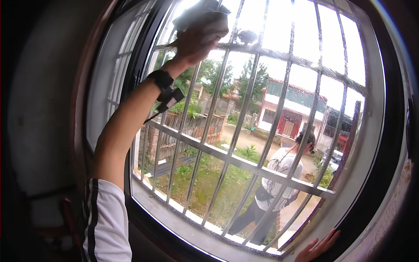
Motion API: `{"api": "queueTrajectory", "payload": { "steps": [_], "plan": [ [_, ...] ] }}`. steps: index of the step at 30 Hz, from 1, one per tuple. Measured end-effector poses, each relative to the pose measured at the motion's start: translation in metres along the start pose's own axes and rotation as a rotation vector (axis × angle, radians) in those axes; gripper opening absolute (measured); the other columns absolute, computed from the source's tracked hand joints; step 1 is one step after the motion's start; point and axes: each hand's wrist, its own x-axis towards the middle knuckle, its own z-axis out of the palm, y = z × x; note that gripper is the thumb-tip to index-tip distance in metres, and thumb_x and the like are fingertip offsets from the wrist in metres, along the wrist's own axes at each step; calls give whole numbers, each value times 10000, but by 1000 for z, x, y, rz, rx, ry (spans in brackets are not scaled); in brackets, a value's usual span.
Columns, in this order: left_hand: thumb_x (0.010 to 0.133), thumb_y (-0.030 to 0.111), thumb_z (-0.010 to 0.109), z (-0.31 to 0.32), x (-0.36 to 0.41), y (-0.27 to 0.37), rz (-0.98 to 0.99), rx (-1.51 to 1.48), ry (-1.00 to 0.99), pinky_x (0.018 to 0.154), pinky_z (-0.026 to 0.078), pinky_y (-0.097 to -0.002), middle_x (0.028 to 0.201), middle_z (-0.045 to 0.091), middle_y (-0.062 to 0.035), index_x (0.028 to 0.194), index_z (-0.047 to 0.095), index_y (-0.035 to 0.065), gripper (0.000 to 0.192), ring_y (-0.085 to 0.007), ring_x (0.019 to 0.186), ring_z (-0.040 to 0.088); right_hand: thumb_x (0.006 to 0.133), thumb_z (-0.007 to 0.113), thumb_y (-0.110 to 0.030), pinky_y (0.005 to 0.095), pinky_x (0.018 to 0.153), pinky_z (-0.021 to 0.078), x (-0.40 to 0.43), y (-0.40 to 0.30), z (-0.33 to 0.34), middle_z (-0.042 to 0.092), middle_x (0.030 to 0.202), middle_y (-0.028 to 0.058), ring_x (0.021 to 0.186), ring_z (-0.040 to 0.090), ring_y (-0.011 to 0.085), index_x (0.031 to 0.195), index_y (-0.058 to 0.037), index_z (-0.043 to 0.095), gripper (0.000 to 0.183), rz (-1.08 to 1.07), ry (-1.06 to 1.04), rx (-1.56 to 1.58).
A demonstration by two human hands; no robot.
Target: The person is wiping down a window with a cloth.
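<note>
My left hand [196, 44] is raised to the upper left of the window and shut on a dark cloth [199, 14]. Hand and cloth are blurred, and the cloth lies against or very close to the glass pane [212, 170]. A black strap with a small device [165, 86] circles my left wrist. Low on the right, my right hand [317, 247] is at the black window frame [363, 199], holding nothing, fingers spread; its lower part is cut off by the picture's edge.
Metal security bars [229, 154] stand beyond the glass. A windowed panel [109, 82] is at the left. Outside, a person in a white top [278, 177] is in the yard, in front of a house [288, 104]. A brick wall and fence [209, 129] flank the grass.
</note>
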Motion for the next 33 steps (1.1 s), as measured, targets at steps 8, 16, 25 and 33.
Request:
{"api": "queueTrajectory", "payload": {
  "steps": [8,16,25,33],
  "plan": [
    [842,590,449,-13,-12,-96,-611,251,63,647,490,-400,846,654,-172,1073,592,41,613,-318,839,647,951,363,-316,485,1063,237,-2,-4,5,330,1413,230,1303,316,399,1343,23,405,520,-19,105,-65],
    [938,247,352,-14,175,136,-258,48,-224,918,378,-406,1136,522,-164,967,566,32,305,-262,1125,473,947,340,-334,486,1084,192,-7,6,13,280,1435,241,1328,274,391,1366,34,350,558,-4,51,-62],
    [762,691,489,33,163,318,470,-361,-103,1049,192,-544,1398,390,-78,1326,463,238,723,-327,1311,314,952,327,-322,462,1088,201,-7,4,21,252,1442,257,1327,275,391,1373,39,325,555,-47,37,-45],
    [898,240,545,33,90,64,183,-579,82,978,425,-353,1205,564,-64,1105,597,89,261,-215,1167,503,953,322,-303,452,1090,202,-7,4,12,263,1438,257,1328,279,387,1368,44,329,542,-29,65,-146]
  ]
}}
